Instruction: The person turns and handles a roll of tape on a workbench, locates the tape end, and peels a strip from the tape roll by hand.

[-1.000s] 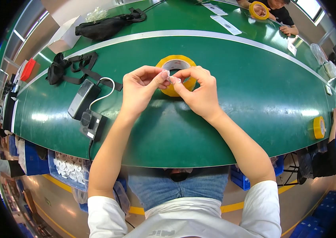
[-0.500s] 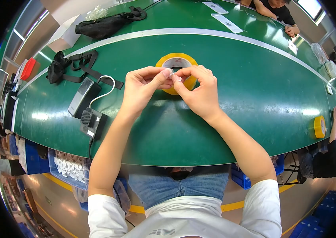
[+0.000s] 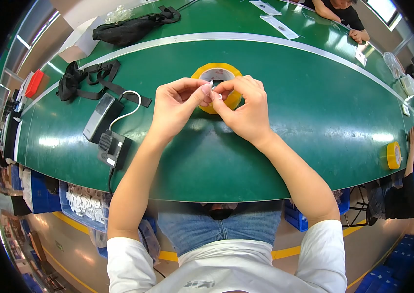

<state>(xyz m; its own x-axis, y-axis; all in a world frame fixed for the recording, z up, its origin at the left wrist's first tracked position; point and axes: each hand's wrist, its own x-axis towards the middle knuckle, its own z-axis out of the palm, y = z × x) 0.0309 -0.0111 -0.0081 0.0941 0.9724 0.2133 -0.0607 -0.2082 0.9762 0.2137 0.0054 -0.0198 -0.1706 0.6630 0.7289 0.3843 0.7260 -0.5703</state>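
Observation:
My left hand (image 3: 177,103) and my right hand (image 3: 247,108) meet at the fingertips over the green table. Thumb and forefinger of each are closed in a pinch on a small white piece (image 3: 216,94), too small and too covered by fingers to name. Just behind the fingertips lies a large roll of yellow tape (image 3: 238,73), its cardboard core facing up. My hands hide the near part of the roll.
To the left on the table (image 3: 285,122) are a power bank (image 3: 100,117) with a white cable, a black device (image 3: 114,149) and black straps (image 3: 104,80). Another tape roll (image 3: 393,155) stands at right. A black bag (image 3: 133,30) lies behind; a person (image 3: 346,17) leans at the far side.
Both hands stay pinched together, with only a slight shift of the fingers. The whole view has moved a little; nothing was let go.

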